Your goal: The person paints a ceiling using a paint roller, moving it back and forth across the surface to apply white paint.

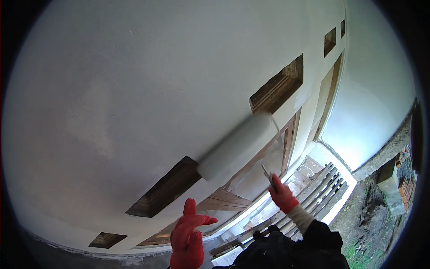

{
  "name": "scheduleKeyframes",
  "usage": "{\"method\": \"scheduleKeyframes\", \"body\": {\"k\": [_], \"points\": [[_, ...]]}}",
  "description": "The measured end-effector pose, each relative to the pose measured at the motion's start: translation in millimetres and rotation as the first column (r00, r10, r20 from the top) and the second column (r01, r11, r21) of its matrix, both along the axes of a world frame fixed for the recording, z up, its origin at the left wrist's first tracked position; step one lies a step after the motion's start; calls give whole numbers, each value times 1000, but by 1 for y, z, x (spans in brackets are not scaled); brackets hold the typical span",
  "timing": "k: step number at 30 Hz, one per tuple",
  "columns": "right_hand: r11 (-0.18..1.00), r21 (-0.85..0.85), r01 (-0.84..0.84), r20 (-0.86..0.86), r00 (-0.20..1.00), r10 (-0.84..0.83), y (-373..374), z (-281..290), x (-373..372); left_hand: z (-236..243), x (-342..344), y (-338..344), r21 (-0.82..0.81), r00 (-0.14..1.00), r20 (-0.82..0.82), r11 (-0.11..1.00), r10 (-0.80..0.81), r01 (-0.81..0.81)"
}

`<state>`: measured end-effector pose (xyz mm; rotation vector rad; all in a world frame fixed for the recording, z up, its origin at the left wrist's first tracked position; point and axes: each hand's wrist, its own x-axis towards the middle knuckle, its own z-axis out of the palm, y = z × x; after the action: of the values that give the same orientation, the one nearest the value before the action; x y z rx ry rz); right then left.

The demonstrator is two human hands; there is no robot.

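Note:
A large paint roller (235, 147), pale and smeared by motion, lies against or close to the white wall (148, 80), between two dark rectangular recesses. My right hand (283, 196), in a red glove, is closed on its handle; the thin wire frame curves from the roller's right end down toward my fist. At the lower middle my left hand (188, 237), also red-gloved, is raised in front of the wall with at least two digits stretched apart. Nothing shows in it.
Recesses cut the wall: one (163, 188) left of the roller, one (280, 85) above it, smaller ones beyond. Brown-framed openings (286, 148) run below. Wooden slats (313, 193) lie under my right arm. Muddy ground (371, 224) and bricks (406, 193) are at the right.

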<state>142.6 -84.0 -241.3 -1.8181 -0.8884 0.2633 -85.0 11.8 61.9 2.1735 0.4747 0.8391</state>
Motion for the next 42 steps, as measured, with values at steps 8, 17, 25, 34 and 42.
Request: {"method": "scheduleKeyframes", "body": {"k": [8, 17, 25, 34, 42], "points": [[982, -169, -82, -92, 994, 67, -56, -73, -25, -14, 13, -2, -27, 999, 37, 999, -31, 32], [970, -227, -89, -73, 995, 74, -67, -88, -5, 3, 32, -12, 10, 1000, -29, 1000, 6, -5], [985, -153, -74, -102, 993, 59, -57, -75, -22, -2, 23, -10, -70, 1000, -8, 997, -17, 16], [926, 337, -171, 316, 947, 60, 27, 226, 7, 14, 8, -13, -68, 974, 209, 992, -86, 102], [697, 699, -163, 366, 918, -153, 127, 544, 34, 38, -23, 2, 116, 955, 276, 990, -110, 81]]}}
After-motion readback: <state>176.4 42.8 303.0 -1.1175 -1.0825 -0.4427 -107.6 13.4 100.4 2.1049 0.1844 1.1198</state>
